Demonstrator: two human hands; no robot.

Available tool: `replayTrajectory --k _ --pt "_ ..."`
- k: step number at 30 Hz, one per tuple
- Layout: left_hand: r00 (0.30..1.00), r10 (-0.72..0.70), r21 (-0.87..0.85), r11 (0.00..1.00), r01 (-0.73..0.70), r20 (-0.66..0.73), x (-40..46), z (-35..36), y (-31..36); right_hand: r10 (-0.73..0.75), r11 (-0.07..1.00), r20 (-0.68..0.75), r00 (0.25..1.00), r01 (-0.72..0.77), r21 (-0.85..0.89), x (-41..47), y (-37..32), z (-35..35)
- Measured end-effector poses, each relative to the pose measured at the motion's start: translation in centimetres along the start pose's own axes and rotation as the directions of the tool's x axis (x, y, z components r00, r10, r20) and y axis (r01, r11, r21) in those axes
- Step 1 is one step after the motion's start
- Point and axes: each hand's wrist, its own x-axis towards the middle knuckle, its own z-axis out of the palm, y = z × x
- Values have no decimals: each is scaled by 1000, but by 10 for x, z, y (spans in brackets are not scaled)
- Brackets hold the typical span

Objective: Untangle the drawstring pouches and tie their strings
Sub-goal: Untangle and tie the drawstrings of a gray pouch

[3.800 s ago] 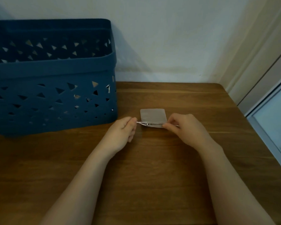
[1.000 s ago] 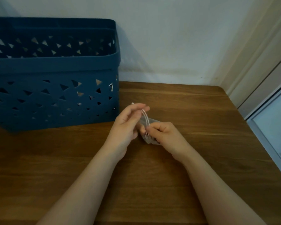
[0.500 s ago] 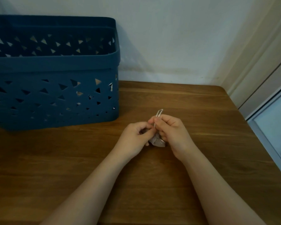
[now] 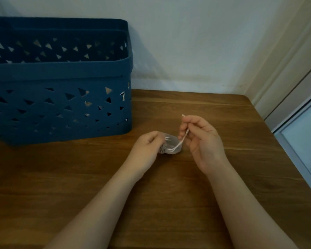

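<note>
- On the table point(image 4: 169, 203), just right of the blue basket point(image 4: 61, 108), a small grey pouch point(image 4: 171, 147) lies bunched between the two hands.
- Left hand point(image 4: 147, 148) is curled shut around the pouch's left edge and pins it against the wood; its fingertips are hidden, so the exact grip cannot be made out.
- Right hand point(image 4: 201, 139) pinches the white string point(image 4: 182, 139) between thumb and forefinger, with the other fingers loosely bent. A short end pokes out above the knuckles.
- From that pinch the string runs down and left to the pouch mouth, taut enough to look straight.
- Judged from this, the step in hand is drawing the string to close the mouth and forming the knot.
- To do it well, the left hand should keep the fabric anchored while the right pulls along the line of the channel, not upward, so the pouch does not lift.
- Pulling evenly should gather the mouth without jamming; a jerk could snag the cord in the folds.
- Pale scraps show through the basket's holes; whether they are more pouches cannot be told.
</note>
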Motion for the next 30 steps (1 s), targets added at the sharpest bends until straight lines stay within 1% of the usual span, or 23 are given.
replayTrajectory --k 1,3,4,6,9,12,15,17,19,21,24,25,27,29,30 --pt "996 89 156 984 -87 -8 0 1 -1 -40 999 13 999 41 -27 0 -2 0" --pt "967 253 372 894 -250 41 -1 1 -3 -107 975 35 994 112 -194 -1 -4 3" --pt "947 310 444 839 -313 82 -1 2 -4 -127 954 46 991 135 -268 -1 -4 5" --pt "918 364 514 763 -392 159 -1 2 -5 -128 941 78 989 146 -304 0 -5 11" --pt "884 412 513 721 -466 222 -3 3 -5 -102 951 152 983 141 -275 0 -4 19" --pt "884 386 512 721 -466 262 -5 2 -5 -99 941 250 963 173 -290 -1 -1 22" --pt "916 336 438 805 -400 220 -4 1 -7 -118 940 338 934 215 -266 -1 0 21" --pt "942 291 358 872 -334 168 -2 1 -6 -144 940 309 940 228 -255 1 4 17" --pt "973 211 253 940 -228 89 -2 -1 -4 -151 897 245 958 237 -373 4 6 11" --pt "989 146 186 972 -142 -6 0 -3 -3 -145 798 256 956 265 -541 5 7 3" --pt "994 73 142 988 -62 -78 0 -5 -1 -93 628 350 932 328 -706 8 7 -6" --pt "993 71 138 989 -57 -92 0 -6 -1 -92 559 368 925 354 -750 9 8 -8" --pt "990 92 158 985 -74 -109 -2 -6 0 -120 387 407 906 420 -821 12 10 -9" --pt "989 107 199 976 -84 -104 -4 -5 0 -147 221 449 881 472 -854 15 12 -11" --pt "989 113 226 970 -89 -95 -3 -5 0 -149 156 458 876 478 -864 15 13 -12"
